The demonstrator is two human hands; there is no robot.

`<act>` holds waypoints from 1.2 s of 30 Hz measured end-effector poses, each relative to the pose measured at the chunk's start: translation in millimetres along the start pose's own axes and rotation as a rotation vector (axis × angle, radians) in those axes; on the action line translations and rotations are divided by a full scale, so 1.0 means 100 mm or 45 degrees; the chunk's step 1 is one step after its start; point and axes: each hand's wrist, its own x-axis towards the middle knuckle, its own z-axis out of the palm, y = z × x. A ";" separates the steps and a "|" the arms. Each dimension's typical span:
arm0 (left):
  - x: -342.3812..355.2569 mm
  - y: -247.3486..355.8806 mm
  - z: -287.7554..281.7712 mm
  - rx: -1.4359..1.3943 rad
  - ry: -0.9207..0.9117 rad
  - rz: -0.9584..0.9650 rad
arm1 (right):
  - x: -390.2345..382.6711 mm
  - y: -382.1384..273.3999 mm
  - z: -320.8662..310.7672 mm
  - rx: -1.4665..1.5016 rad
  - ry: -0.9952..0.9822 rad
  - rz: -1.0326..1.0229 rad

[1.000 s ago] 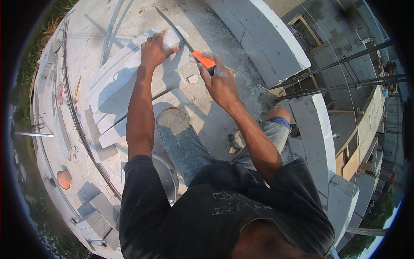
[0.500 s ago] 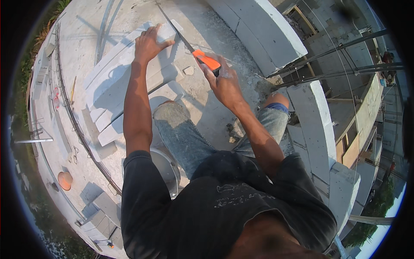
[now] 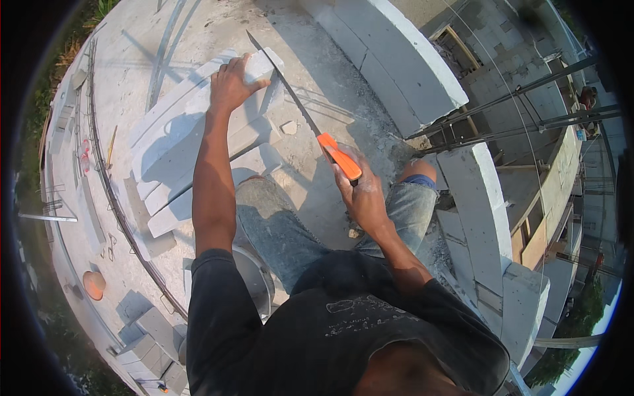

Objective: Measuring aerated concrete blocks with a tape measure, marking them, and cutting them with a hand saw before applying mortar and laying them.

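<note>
My left hand [image 3: 231, 86] grips the end of a white lightweight block [image 3: 263, 65], part of a stack of long pale blocks [image 3: 168, 155] lying on the concrete slab. My right hand [image 3: 358, 188] holds the orange handle [image 3: 340, 155] of a handsaw. The saw's long dark blade [image 3: 290, 92] runs diagonally up past my left fingers, across the block's far right end; whether it has cut into it I cannot tell. A small broken chunk [image 3: 288, 127] lies on the slab between the stack and the blade.
A curved low block wall [image 3: 396, 69] and another section [image 3: 472, 198] run along the right, with steel bars [image 3: 515, 125] over a lower built area beyond. Bent rebar [image 3: 109, 185] lies along the left. A grey bucket [image 3: 261, 284] is beside my left leg; a terracotta-coloured object [image 3: 94, 284] is at lower left.
My right hand has pulled the saw back toward my body, down and to the right, so the blade sits lower across the block's end. My left hand stays gripping the block, shifting only slightly.
</note>
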 end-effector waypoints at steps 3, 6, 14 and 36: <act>-0.12 0.04 -0.17 -0.009 -0.014 -0.025 | -0.80 0.02 -0.36 0.034 0.086 -0.107; -0.06 0.01 -0.21 -0.039 0.011 -0.028 | -0.13 -0.08 -0.12 0.022 -0.043 0.064; -0.04 0.08 -0.15 -0.068 -0.163 -0.130 | -0.48 -0.02 -0.15 -0.178 -0.042 -0.148; 0.07 0.17 -0.03 -0.005 0.051 -0.005 | 0.96 -0.19 0.26 -0.155 -0.289 0.289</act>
